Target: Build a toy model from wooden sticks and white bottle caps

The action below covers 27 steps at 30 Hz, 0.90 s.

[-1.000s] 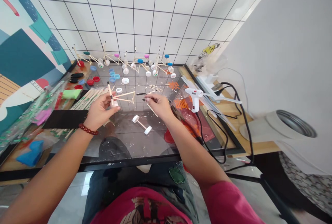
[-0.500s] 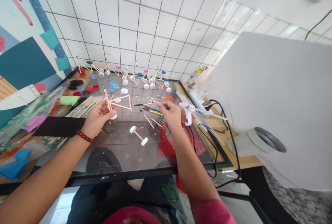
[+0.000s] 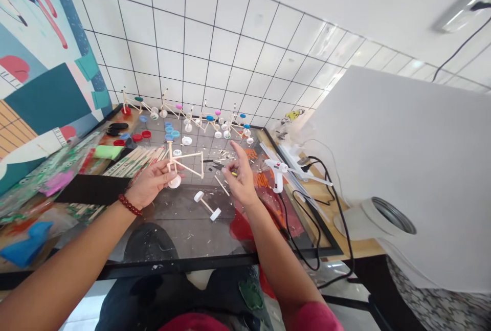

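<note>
So, our left hand (image 3: 150, 183) clamps the stick frame (image 3: 187, 155) steady, our open right hand (image 3: 241, 180) apart. A wheeled axle (image 3: 207, 205) lies between and below the hands

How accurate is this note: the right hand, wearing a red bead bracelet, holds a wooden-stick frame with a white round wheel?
Not quite: the head view shows it is the left hand, not the right. The rest stands: the red bead bracelet is on that wrist, and it holds the wooden-stick frame with a white round wheel.
</note>
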Available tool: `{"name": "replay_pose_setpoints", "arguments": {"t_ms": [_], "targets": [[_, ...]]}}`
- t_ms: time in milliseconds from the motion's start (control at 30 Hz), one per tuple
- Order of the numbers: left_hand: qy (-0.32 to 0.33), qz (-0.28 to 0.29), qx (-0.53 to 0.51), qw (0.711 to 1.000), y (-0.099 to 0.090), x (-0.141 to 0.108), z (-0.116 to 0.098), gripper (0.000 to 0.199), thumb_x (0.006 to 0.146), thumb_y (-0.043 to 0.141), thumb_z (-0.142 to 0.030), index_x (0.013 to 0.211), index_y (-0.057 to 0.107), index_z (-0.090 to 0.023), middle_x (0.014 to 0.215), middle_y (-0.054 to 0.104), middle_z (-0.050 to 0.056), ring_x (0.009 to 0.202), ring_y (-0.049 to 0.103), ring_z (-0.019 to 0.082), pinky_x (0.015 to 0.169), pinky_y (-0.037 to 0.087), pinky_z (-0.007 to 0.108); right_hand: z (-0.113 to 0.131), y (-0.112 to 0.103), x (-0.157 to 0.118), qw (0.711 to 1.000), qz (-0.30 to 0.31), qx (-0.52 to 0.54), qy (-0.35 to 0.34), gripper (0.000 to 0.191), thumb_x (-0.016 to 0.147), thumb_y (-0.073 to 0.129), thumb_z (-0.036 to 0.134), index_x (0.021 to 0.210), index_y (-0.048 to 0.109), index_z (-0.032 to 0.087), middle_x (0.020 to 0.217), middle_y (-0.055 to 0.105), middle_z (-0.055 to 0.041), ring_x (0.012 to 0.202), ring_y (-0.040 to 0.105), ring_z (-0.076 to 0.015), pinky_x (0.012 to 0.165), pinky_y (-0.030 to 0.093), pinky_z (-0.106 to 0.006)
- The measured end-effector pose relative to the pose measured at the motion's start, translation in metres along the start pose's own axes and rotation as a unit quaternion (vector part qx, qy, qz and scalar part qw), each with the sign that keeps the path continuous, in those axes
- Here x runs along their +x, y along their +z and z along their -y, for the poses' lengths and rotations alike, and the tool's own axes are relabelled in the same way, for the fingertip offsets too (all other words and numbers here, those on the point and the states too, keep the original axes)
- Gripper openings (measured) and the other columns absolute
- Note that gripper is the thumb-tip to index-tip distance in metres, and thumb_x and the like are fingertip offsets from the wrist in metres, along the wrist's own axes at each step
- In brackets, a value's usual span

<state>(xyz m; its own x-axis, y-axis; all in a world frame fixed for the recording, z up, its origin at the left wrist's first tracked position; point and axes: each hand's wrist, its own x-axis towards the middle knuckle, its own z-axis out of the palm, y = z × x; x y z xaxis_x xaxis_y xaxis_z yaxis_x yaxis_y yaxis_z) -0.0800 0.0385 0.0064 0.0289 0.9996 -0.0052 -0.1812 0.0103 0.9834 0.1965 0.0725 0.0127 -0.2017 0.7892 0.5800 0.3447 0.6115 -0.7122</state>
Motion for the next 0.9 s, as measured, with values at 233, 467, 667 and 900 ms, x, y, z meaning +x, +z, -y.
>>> {"name": "replay_pose_setpoints", "arguments": {"t_ms": [233,467,667,900], "targets": [[-0.014,0.025,-0.010,1.000,0.003,-0.002,0.000,0.060,0.060,0.100,-0.042,0.113,0.079,-0.025,0.103,0.082,0.010,0.099,0.081,0.031,0.084,0.064,0.040,-0.001,0.015,0.001,0.992,0.093,0.070,0.040,0.069,0.095,0.056,0.027,0.164,0.044,0.031,0.162,0.056,-0.0109,0.083,0.070,-0.0173,0.091,0.061,-0.039],[0.000,0.036,0.012,0.999,0.002,-0.002,0.002,0.064,0.059,0.100,-0.039,0.117,0.079,-0.024,0.110,0.083,0.012,0.097,0.079,0.028,0.074,0.064,0.033,-0.007,0.020,0.000,0.995,0.081,0.029,0.041,0.030,0.099,0.058,0.038,0.108,0.082,0.023,0.099,0.082,-0.0081,0.089,0.073,-0.0227,0.088,0.059,-0.037],[0.035,-0.045,0.005,0.998,0.000,0.004,0.005,0.062,0.055,0.100,-0.028,0.112,0.078,-0.023,0.110,0.083,0.008,0.107,0.076,0.025,0.081,0.062,0.029,-0.018,0.007,0.005,0.992,-0.090,0.023,0.090,0.031,0.092,0.063,0.048,0.089,0.079,0.022,0.088,0.081,-0.0040,0.085,0.073,-0.0222,0.082,0.056,-0.034],[0.069,-0.108,-0.023,0.991,-0.003,0.011,0.007,0.063,0.054,0.100,-0.030,0.112,0.076,-0.024,0.117,0.081,0.007,0.122,0.072,0.030,0.093,0.062,0.037,-0.037,-0.034,0.015,0.960,-0.260,0.000,0.102,0.033,0.084,0.072,0.053,0.087,0.075,0.021,0.071,0.065,0.0020,0.067,0.054,-0.0156,0.068,0.048,-0.029]]}}
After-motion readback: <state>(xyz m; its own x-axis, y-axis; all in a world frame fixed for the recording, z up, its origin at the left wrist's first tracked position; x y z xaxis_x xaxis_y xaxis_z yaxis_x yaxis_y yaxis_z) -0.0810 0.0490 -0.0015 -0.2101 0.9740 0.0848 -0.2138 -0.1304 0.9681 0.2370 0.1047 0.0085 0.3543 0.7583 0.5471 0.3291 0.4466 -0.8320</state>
